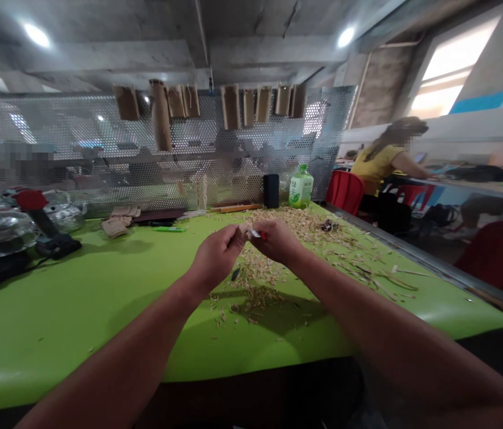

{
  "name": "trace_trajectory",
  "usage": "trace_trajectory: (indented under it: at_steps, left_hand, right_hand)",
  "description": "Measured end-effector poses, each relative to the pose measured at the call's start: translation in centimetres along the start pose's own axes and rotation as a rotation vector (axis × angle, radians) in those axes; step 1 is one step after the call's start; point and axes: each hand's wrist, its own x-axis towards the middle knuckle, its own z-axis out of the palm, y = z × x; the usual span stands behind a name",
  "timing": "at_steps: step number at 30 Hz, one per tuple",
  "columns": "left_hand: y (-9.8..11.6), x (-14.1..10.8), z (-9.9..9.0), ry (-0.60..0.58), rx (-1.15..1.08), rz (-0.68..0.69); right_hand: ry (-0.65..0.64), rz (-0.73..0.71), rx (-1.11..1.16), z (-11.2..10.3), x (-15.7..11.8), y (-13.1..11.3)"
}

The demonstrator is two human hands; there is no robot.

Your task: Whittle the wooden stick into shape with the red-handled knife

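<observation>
At the far edge stand a green bottle (300, 187) and a black box (271, 190); a person in yellow (378, 170) sits off right.

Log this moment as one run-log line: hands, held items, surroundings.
left hand: pale wood piece | right hand: red-handled knife | below: wood shavings on green table | nearby: co-worker

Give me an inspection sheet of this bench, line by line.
Surface: green table, strewn with pale wood shavings.
Job's things: small pale wood piece, small red-handled knife.
Grips: left hand pinches the wood; right hand pinches the knife.
Clutter: green lighter, black upright case, green-labelled plastic bottle.
Cables: possible dark cord at far left, unclear.
Surroundings: perforated metal screen hung with wooden pieces; co-worker in yellow at right.
</observation>
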Motion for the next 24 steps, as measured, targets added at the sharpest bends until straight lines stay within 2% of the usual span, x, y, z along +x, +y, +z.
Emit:
trace_trajectory:
  at_steps: [2, 6, 10, 13, 14, 16, 17, 18, 19, 21, 24]
  left_hand:
    - [-0.1, -0.1, 0.3, 0.004, -0.019, -0.007]
    - [0.2, -0.5, 1.4, 0.062, -0.158, -0.078]
    - [1.0, 0.0, 2.6, 0.057, -0.367, -0.251]
    - [2.2, 0.5, 2.8, 0.031, -0.524, -0.417]
    - [2.6, 0.3, 2.8, 0.012, -0.555, -0.474]
    - [3.4, -0.4, 2.6, -0.061, -0.595, -0.569]
    - [3.6, -0.9, 2.5, -0.119, -0.609, -0.597]
    - [3.7, -1.3, 2.4, -0.179, -0.634, -0.618]
    - [3.6, -1.6, 2.2, -0.222, -0.664, -0.631]
    - [3.3, -1.4, 1.8, -0.209, -0.751, -0.651]
    - [2.4, 0.2, 0.9, -0.127, -0.927, -0.658]
  right_hand:
    - [-0.037, 0.033, -0.071, -0.1, 0.1, -0.1]
    - [-0.015, 0.16, -0.274, -0.4, 0.2, -0.4]
    - [0.059, 0.214, -0.394, -0.4, 0.5, -0.6]
    - [0.092, 0.263, -0.393, -0.5, 1.2, 0.5]
    - [0.093, 0.334, -0.374, -0.7, 1.4, 1.4]
    - [0.095, 0.583, -0.318, -1.4, 1.5, 3.8]
    - [0.08, 0.791, -0.267, -1.9, 1.3, 5.3]
    - [0.089, 0.928, -0.238, -2.3, 1.1, 6.7]
    - [0.123, 0.973, -0.243, -2.5, 0.8, 7.9]
    - [0.15, 0.915, -0.249, -2.4, 0.3, 9.4]
    - [0.193, 0.766, -0.166, -0.5, 0.4, 8.8]
